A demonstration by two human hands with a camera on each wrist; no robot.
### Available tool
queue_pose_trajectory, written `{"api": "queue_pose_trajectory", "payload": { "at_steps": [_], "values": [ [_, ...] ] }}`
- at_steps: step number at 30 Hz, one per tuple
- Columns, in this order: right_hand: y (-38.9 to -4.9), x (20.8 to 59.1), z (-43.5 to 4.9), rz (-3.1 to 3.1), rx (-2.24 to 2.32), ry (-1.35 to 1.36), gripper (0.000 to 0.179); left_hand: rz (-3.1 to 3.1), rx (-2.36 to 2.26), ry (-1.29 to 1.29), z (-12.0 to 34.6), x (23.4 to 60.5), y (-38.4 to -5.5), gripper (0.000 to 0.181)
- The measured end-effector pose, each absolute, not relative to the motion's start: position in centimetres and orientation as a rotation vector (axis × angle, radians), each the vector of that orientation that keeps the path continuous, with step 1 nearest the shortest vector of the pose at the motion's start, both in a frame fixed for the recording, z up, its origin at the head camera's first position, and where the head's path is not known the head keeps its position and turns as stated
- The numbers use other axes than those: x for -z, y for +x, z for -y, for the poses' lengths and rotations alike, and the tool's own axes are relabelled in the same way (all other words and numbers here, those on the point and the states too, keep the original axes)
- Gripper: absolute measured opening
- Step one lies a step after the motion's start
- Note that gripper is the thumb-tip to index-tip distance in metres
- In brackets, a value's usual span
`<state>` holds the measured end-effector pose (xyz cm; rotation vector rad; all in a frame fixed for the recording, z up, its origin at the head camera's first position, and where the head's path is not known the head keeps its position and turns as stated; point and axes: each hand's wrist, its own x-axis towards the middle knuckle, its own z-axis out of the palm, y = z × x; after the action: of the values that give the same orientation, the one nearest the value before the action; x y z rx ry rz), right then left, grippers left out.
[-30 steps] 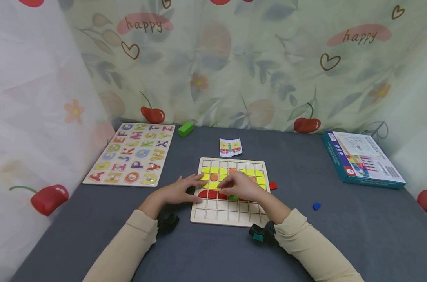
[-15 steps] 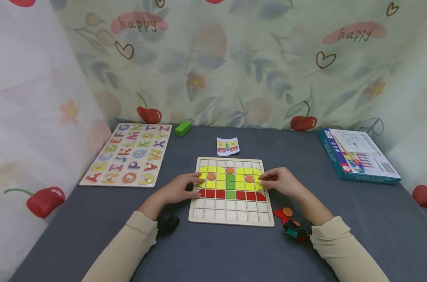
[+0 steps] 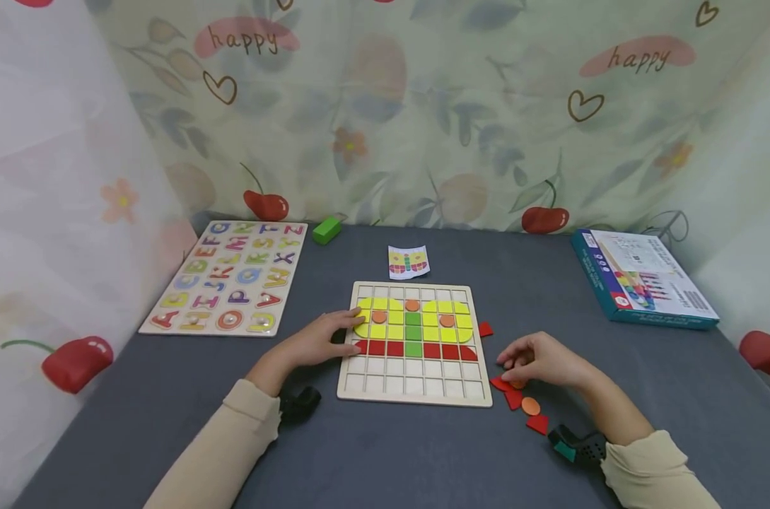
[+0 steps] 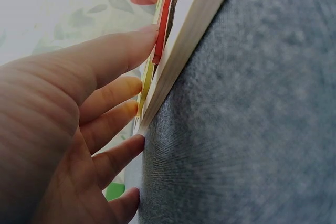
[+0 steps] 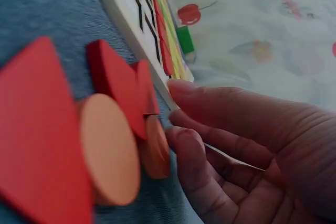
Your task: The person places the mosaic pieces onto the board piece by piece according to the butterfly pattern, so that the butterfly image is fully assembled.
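Note:
A wooden grid board (image 3: 416, 387) holds yellow tiles (image 3: 448, 332), a row of red tiles (image 3: 385, 348), green squares (image 3: 413, 336) and orange discs (image 3: 379, 317). My left hand (image 3: 311, 344) rests at its left edge, fingers extended; in the left wrist view the thumb (image 4: 126, 51) touches a red tile (image 4: 165, 24). Just right of the board, my right hand (image 3: 546, 362) hovers by loose red pieces (image 3: 537, 424) and orange discs (image 3: 531, 406). Its fingers are loosely bent with nothing seen between them; the right wrist view has an orange disc (image 5: 157, 148) close to the fingertips.
Behind the board lies a small pattern card (image 3: 408, 262). An alphabet board (image 3: 200, 283) is at the left, near a green block (image 3: 327, 230). Far right sits a flat box (image 3: 645, 279). One red piece (image 3: 486, 329) lies against the board's right edge.
From over the board's middle, my right hand went to its right edge, then down and right to the loose pieces. My left hand has stayed at the left edge. The view shifted slightly.

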<state>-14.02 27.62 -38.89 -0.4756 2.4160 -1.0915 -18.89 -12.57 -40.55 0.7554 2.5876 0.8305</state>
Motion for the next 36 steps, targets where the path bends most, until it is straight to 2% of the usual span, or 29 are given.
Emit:
{"api": "queue_pose_trajectory", "payload": {
  "at_steps": [12,23,36],
  "values": [
    [-13.1,39.1,-27.1,-2.430,1.024,-0.504,0.023,-2.577,-0.851,0.744,12.7,40.5,-18.8,0.063],
    [-14.2,38.6,-27.0,-2.401,1.136,-0.465,0.023,-2.574,-0.842,0.743,12.6,40.4,-18.9,0.062],
    [-17.1,38.7,-19.1,-2.324,1.252,-0.524,0.020,-2.577,-0.852,0.770,12.6,40.7,-19.1,0.061]
  ]
}}
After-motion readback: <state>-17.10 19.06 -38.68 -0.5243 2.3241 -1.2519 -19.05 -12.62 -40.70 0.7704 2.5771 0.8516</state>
